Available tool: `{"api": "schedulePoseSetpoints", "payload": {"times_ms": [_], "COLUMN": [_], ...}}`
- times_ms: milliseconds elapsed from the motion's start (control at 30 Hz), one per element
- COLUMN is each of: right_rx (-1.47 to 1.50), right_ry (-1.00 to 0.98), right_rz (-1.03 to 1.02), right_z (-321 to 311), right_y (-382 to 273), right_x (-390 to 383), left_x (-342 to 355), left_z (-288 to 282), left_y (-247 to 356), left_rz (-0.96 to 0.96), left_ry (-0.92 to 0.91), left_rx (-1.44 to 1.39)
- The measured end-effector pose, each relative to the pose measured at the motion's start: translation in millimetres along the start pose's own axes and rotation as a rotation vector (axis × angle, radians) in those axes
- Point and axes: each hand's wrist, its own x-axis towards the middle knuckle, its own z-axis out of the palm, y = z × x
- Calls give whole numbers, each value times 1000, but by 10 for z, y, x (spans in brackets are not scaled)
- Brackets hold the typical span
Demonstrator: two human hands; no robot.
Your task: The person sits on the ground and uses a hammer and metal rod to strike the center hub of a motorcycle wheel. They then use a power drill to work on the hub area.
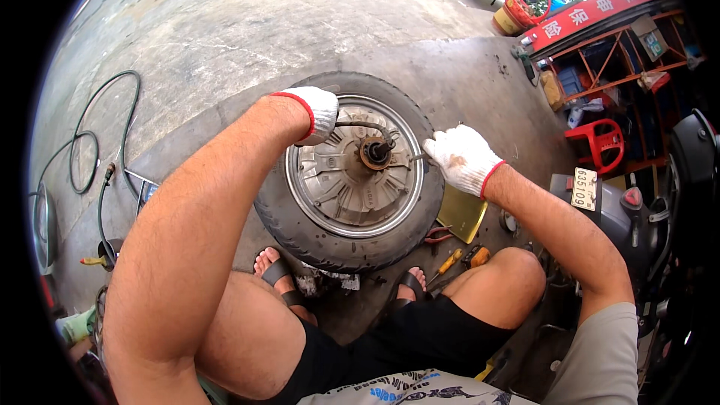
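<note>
A scooter wheel lies flat on the concrete, its black tyre around a silver hub motor rim with a rusty axle and a black cable at the centre. My left hand, in a white glove with a red cuff, rests closed on the far left edge of the rim and tyre. My right hand, gloved the same way, grips a thin metal tool poked at the rim's right edge. What the left hand holds is hidden.
My sandalled feet sit at the wheel's near side. A yellow flat pad, red-handled pliers and a yellow screwdriver lie to the right. A scooter, red stool and shelves stand right; a hose coils left.
</note>
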Motion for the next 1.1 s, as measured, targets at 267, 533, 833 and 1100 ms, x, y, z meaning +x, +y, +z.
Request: {"api": "schedulePoseSetpoints", "payload": {"times_ms": [267,533,833,1100], "right_rx": [438,514,1018,437], "right_ry": [38,185,139,488], "right_rz": [417,498,104,-74], "right_z": [87,-135,-1260,-647], "right_y": [-108,84,-565,-1275], "right_x": [82,-56,-289,487], "left_x": [-40,13,-77,-189], "left_z": [-40,14,-49,-227], "left_y": [25,-155,-238,-121], "left_rz": [-25,-26,-25,-34], "left_ry": [-5,77,178,168], "left_rx": [-16,0,6,-11]}}
